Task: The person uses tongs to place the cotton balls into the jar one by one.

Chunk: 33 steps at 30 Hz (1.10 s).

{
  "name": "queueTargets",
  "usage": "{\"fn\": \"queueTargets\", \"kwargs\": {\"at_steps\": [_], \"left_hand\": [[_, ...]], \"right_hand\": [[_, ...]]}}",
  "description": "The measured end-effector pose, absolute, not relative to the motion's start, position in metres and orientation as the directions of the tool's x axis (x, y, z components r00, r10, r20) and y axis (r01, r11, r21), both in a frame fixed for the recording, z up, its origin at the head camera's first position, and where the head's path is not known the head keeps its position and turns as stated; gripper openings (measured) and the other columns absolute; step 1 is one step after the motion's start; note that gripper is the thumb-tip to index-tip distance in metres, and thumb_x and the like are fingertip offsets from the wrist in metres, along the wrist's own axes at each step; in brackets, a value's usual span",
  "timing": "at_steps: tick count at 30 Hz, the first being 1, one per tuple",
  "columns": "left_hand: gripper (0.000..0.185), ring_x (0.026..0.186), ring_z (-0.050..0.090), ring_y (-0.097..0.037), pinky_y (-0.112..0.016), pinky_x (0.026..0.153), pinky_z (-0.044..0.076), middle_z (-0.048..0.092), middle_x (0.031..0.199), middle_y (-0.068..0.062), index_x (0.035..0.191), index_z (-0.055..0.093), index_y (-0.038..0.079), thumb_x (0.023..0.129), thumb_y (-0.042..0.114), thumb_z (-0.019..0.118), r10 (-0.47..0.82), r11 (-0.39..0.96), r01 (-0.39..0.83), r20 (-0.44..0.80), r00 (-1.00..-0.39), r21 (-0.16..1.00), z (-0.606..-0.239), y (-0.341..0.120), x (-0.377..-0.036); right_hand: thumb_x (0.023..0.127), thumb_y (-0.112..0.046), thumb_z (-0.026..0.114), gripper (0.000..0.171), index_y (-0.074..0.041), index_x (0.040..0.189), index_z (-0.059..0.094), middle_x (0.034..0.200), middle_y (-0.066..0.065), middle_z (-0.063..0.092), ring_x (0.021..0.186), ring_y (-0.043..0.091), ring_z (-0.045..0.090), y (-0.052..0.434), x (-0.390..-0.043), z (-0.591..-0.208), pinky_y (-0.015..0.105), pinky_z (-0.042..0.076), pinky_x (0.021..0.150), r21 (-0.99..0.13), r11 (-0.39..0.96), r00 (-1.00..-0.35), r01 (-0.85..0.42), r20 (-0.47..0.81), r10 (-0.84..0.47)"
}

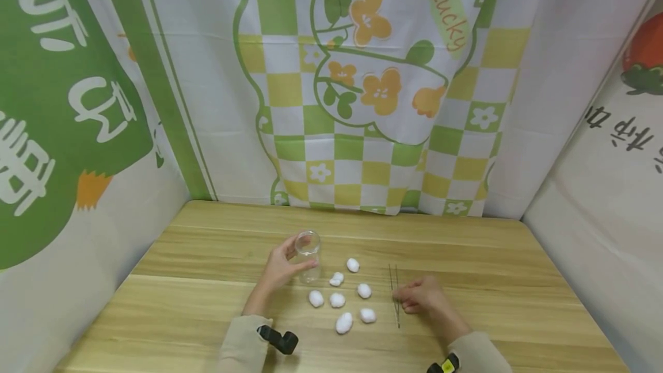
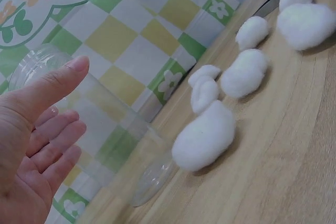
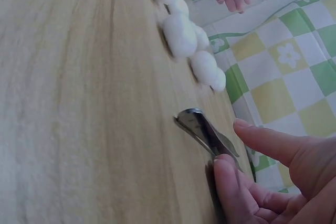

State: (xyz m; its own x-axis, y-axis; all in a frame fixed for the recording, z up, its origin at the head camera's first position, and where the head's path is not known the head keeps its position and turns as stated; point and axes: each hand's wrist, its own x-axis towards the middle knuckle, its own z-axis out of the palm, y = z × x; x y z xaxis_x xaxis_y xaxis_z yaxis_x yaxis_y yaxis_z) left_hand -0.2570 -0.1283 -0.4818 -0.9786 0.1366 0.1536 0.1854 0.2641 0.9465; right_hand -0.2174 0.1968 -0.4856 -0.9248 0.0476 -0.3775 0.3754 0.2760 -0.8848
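Seven cotton balls lie loose on the wooden table, and none of them is in the clear glass jar, so by the look of it the work is at its very start: nothing has been moved yet and every ball is left to deal with. The jar stands upright and open-topped just to the left of the cluster, near the closest balls but not touching them as far as the head view shows, and it appears empty; through its wall in the left wrist view only the checked cloth backdrop behind the table can be seen. The left hand is at the jar's left side, thumb raised beside the rim and fingers loosely spread along the glass; whether they actually press on it or only hover next to it I cannot tell. A pair of metal tweezers lies flat on the table to the right of the balls, apart from them, tips pointing away from the person. The right hand rests on the tweezers' near part, fingertips touching the metal with the fingers bent over it, but the tool is not lifted and a full pinch is not evident.
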Motion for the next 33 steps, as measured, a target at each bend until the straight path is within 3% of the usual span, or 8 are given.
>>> {"fn": "queueTargets", "kwargs": {"at_steps": [5, 12, 24, 33], "left_hand": [[0.075, 0.136, 0.046, -0.039, -0.048, 0.117, 0.038, 0.049, 0.144, -0.022, 0.141, 0.044, 0.0, 0.077, 0.013, 0.08, 0.102, 0.264, 0.156, 0.134, -0.986, 0.952, -0.482, -0.127, -0.256], [0.073, 0.138, 0.045, -0.035, -0.047, 0.118, 0.037, 0.052, 0.143, -0.019, 0.141, 0.045, 0.001, 0.077, 0.013, 0.08, 0.102, 0.253, 0.155, 0.133, -0.986, 0.955, -0.482, -0.126, -0.255], [0.071, 0.138, 0.045, -0.034, -0.047, 0.117, 0.038, 0.053, 0.142, -0.017, 0.139, 0.048, 0.003, 0.077, 0.012, 0.08, 0.085, 0.25, 0.149, 0.131, -0.988, 0.957, -0.485, -0.125, -0.257], [0.071, 0.137, 0.045, -0.036, -0.048, 0.116, 0.039, 0.053, 0.142, -0.02, 0.139, 0.047, 0.001, 0.077, 0.012, 0.079, 0.069, 0.238, 0.159, 0.146, -0.987, 0.958, -0.487, -0.124, -0.255]], "right_hand": [[0.069, -0.001, 0.083, 0.022, 0.005, 0.078, 0.064, 0.05, -0.001, 0.056, 0.041, 0.005, 0.054, 0.19, -0.217, -0.484, 0.018, 0.053, 0.042, -0.867, 0.294, -0.915, 0.402, -0.373, 0.151], [0.064, 0.0, 0.085, 0.026, 0.002, 0.075, 0.061, 0.053, 0.0, 0.057, 0.041, 0.005, 0.054, 0.183, -0.217, -0.484, 0.018, 0.053, 0.042, -0.856, 0.341, -0.92, 0.388, -0.34, 0.194], [0.068, -0.001, 0.083, 0.025, 0.006, 0.083, 0.064, 0.055, 0.0, 0.059, 0.042, 0.004, 0.055, 0.184, -0.221, -0.489, 0.017, 0.054, 0.043, -0.829, 0.399, -0.92, 0.391, -0.341, 0.192], [0.071, 0.002, 0.079, 0.019, 0.007, 0.08, 0.064, 0.055, 0.003, 0.061, 0.043, 0.006, 0.056, 0.184, -0.222, -0.49, 0.019, 0.056, 0.045, -0.834, 0.4, -0.925, 0.38, -0.341, 0.168]]}}
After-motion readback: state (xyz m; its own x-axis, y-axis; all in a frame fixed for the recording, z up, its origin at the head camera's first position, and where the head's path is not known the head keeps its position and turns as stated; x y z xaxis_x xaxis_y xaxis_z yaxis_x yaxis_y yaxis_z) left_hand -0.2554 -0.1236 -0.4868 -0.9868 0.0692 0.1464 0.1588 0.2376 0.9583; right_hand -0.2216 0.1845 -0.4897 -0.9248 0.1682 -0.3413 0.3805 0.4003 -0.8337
